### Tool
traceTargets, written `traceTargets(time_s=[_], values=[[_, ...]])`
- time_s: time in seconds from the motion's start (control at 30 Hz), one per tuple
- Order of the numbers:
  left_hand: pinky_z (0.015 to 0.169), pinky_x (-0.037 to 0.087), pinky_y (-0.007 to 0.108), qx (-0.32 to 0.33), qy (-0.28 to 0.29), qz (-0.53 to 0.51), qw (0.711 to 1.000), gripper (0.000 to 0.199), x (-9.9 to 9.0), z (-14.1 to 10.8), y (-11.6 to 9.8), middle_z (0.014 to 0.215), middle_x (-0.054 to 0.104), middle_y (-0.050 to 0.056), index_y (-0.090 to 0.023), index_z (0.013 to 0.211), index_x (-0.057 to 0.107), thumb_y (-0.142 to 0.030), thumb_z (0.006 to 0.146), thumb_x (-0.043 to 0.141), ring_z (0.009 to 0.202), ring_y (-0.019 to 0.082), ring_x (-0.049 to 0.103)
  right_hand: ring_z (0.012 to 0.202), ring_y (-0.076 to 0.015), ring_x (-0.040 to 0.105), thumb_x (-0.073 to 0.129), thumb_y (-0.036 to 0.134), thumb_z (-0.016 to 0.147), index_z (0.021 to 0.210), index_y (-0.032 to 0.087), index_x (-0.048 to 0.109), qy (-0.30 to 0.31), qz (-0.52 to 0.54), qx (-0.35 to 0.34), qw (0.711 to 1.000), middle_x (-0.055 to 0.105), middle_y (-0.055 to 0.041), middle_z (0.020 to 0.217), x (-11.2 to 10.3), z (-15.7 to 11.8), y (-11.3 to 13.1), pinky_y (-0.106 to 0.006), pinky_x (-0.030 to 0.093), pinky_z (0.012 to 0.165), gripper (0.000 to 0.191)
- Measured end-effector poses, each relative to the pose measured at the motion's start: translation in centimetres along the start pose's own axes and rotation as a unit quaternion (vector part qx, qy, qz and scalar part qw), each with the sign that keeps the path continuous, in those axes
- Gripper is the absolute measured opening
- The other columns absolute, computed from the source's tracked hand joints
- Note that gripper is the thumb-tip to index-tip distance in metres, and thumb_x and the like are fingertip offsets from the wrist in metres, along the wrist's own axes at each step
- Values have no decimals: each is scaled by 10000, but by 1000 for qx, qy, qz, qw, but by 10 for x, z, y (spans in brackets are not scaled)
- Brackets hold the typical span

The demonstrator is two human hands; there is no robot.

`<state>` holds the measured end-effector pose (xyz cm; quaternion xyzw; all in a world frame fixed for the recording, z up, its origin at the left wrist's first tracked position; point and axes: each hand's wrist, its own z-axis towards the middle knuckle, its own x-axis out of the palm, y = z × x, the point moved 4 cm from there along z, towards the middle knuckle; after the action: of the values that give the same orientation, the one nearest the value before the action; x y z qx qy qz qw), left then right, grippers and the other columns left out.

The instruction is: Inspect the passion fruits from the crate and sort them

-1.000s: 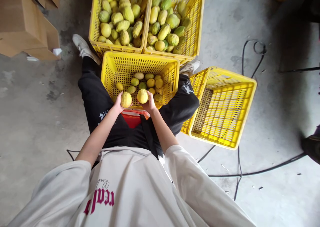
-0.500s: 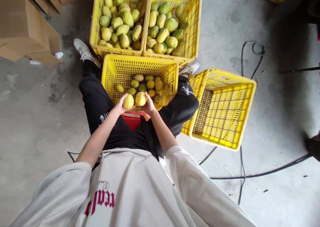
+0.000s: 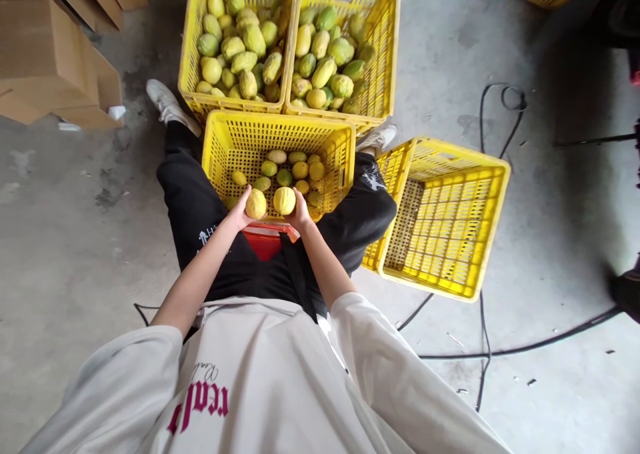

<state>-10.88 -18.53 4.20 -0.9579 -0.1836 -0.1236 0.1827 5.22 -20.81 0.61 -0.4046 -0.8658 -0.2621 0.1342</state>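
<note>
My left hand [image 3: 242, 213] is closed around a round yellow fruit [image 3: 256, 203]. My right hand [image 3: 301, 210] grips a second yellow fruit [image 3: 285, 201], whose upper side shows faint ridges. The two fruits are held side by side, a small gap apart, over the near edge of a yellow plastic crate [image 3: 280, 119] between my legs. Several yellow and green fruits [image 3: 300, 170] lie on that crate's floor, mostly towards its right side. I cannot tell the exact kind of fruit.
Two yellow crates behind, left [image 3: 183, 54] and right [image 3: 395, 47], hold many yellow-green fruits. At right a yellow crate [image 3: 450, 227] lies tipped. Cardboard boxes [image 3: 45, 54] stand at far left. Black cables [image 3: 540, 343] run over the concrete floor. A red surface [image 3: 263, 244] shows between my thighs.
The fruit in my right hand has turned slightly and shifted a little to the right, widening the gap between the two fruits. My left hand has barely moved.
</note>
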Motion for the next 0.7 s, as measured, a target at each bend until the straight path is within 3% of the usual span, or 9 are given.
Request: traceTargets(time_s=[0.2,0.3,0.43,0.57,0.7], values=[[663,598,248,26,-2,-14,1000,263,0,0,-2,820,720,24,-170,975,638,-371,937,803,667,147,717,910,-235,766,797,534,876,891,240,638,22,-23,-15,999,712,-7,772,3,-6,0,-353,686,827,335],[672,592,230,43,-19,-36,998,200,-2,-1,-5,804,692,-19,-194,974,627,-322,952,779,647,120,690,889,-228,757,842,474,856,921,238,625,40,-14,-13,999,713,-5,799,5,-8,1,-369,694,827,327],[666,579,218,56,-2,-43,997,125,-1,-2,-8,826,700,-9,-200,964,635,-293,1018,700,673,123,695,883,-265,756,757,584,879,954,235,623,19,-22,19,999,707,-35,788,2,-6,0,-429,699,786,382],[646,588,245,24,1,-39,999,204,-2,-3,-6,815,716,31,-189,964,642,-364,1065,615,674,155,711,904,-290,755,646,702,872,972,233,636,20,-39,35,998,730,-64,815,-1,-1,0,-466,694,760,479],[642,596,250,5,14,-31,999,286,-2,-3,-6,787,718,49,-179,955,647,-389,1099,517,681,170,731,930,-283,762,664,675,841,939,244,637,32,-45,15,998,738,-47,827,-1,1,0,-431,686,762,443]])
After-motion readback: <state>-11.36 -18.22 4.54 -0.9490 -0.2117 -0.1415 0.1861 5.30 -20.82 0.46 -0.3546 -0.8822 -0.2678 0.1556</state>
